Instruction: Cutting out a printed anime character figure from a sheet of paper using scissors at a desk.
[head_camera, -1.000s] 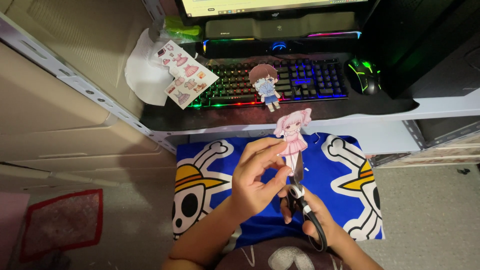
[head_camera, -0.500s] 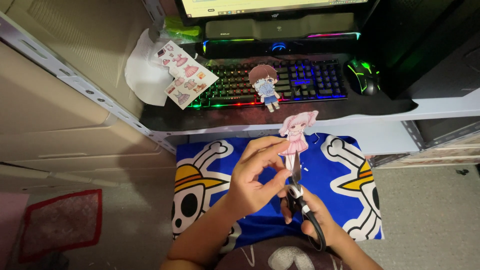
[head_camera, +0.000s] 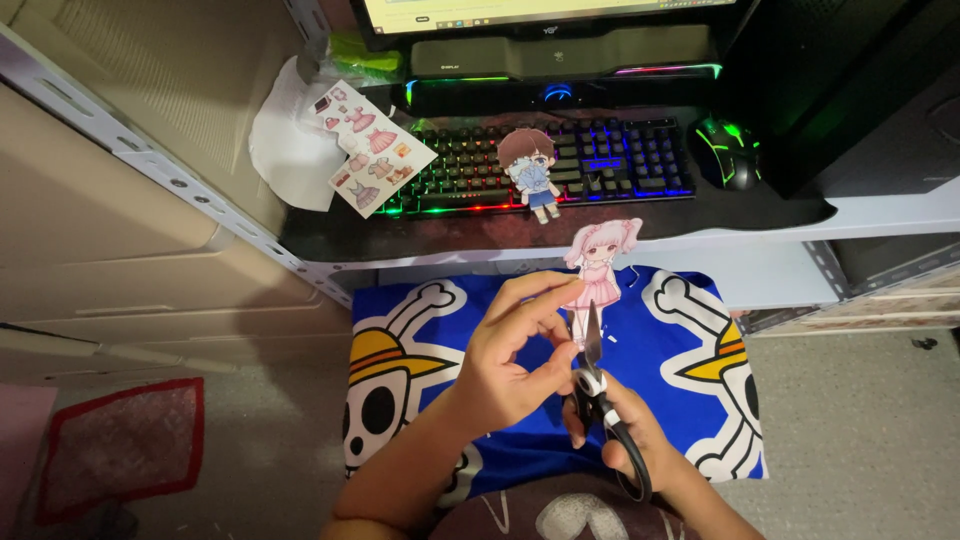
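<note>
Now we pinch the pink paper doll (head_camera: 598, 268) in our left hand (head_camera: 515, 355) above the blue skull-print cloth (head_camera: 680, 350), while our right hand (head_camera: 630, 440) grips the black scissors (head_camera: 600, 400), blades at its skirt. Risky: thin, floppy paper could buckle and one careless snip may take a leg off. Another flat cutout (head_camera: 530, 172) rests on the keyboard (head_camera: 560, 165).

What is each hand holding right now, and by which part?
The left hand pinches the pink-haired paper doll by its lower edge. The right hand holds black scissors by the handle loops, blades pointing up at the doll.
</note>
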